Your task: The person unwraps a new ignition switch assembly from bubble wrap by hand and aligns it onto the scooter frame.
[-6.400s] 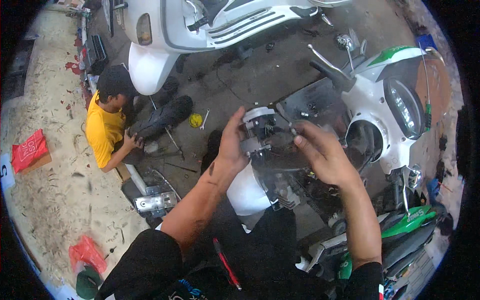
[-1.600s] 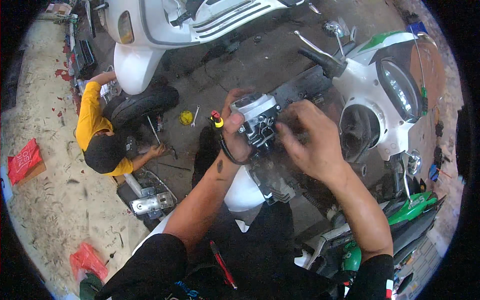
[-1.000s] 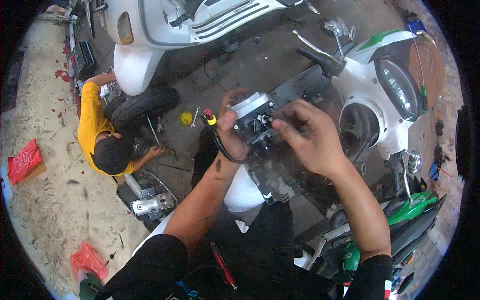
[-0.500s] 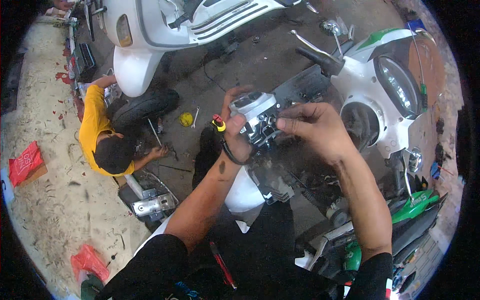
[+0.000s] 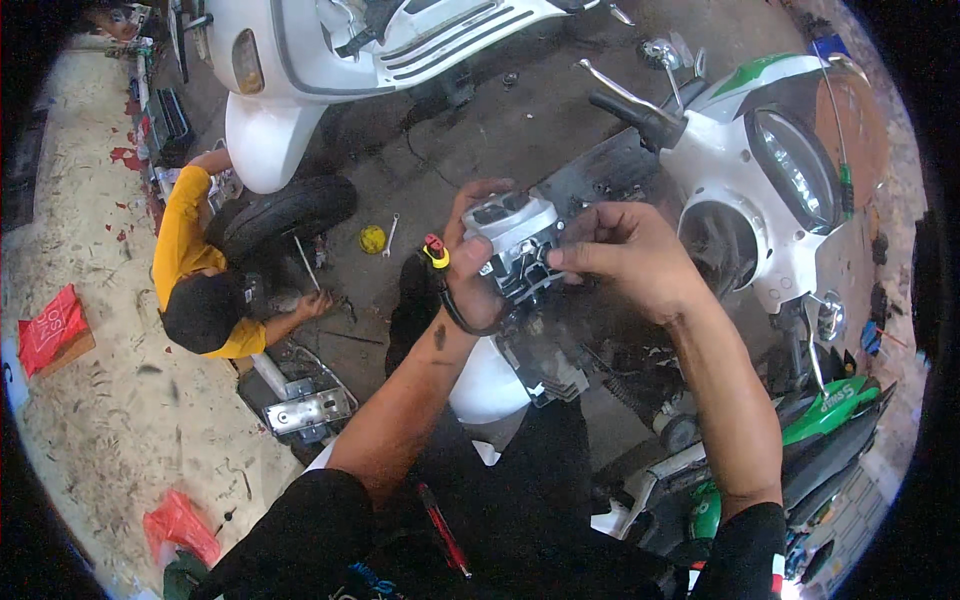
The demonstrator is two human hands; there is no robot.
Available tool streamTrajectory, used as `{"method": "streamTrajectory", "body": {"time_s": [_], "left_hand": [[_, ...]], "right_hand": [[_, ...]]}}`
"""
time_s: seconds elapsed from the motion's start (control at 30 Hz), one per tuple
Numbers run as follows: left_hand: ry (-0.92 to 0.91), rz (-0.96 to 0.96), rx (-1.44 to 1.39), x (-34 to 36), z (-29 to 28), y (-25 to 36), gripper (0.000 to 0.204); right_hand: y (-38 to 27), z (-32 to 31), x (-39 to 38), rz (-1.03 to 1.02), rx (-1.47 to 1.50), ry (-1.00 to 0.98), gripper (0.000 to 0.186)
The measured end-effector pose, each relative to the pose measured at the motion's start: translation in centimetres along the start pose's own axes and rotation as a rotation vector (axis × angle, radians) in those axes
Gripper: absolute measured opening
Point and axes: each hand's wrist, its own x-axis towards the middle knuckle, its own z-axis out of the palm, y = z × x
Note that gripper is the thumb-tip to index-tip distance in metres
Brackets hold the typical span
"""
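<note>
A silver cylinder head [image 5: 528,235] is held up in front of me, its upper face showing dark openings and its near side small metal parts. My left hand [image 5: 472,275] is closed round its left side, thumb on the near face and fingers behind. At its right side my right hand [image 5: 645,258] is closed, the thumb pressed against the small parts and the fingers curled; whatever lies between the fingertips is hidden. Below the hands a finned metal engine part [image 5: 560,385] shows beside a white scooter panel [image 5: 488,380].
A person in a yellow shirt [image 5: 180,240] crouches at left by a scooter wheel [image 5: 285,215]. A white scooter [image 5: 275,130] stands across the far side, another scooter front [image 5: 755,200] at right. A wrench [image 5: 391,235] and yellow round object [image 5: 372,239] lie on the floor.
The cylinder head has tilted, so more of its upper face and openings show. My right thumb has shifted slightly left and down on it. The crouching person's head has moved left.
</note>
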Motion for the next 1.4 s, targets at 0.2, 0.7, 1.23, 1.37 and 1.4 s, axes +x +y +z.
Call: {"method": "streamTrajectory", "body": {"time_s": [0.2,0.7,1.23,1.37,1.4], "left_hand": [[0.030,-0.003,-0.028,-0.1,-0.3,0.2,0.077],[0.086,0.095,0.335,-0.4,-0.6,-0.9,0.075],[0.103,-0.180,-0.069,0.2,-1.3,0.2,0.058],[0.150,-0.100,-0.046,-0.1,-0.9,0.3,0.068],[0.166,-0.086,-0.025,-0.2,-0.9,0.3,0.072]], "right_hand": [[0.1,0.9,-0.1,-0.060,-0.073,0.056,0.018],[-0.3,1.0,-0.4,-0.091,-0.281,0.051,0.034],[1.0,0.7,0.1,-0.143,-0.202,-0.044,0.021],[1.0,1.0,0.0,-0.198,-0.175,-0.007,0.015],[0.9,0.9,0.0,-0.166,-0.243,-0.013,0.015]]}}
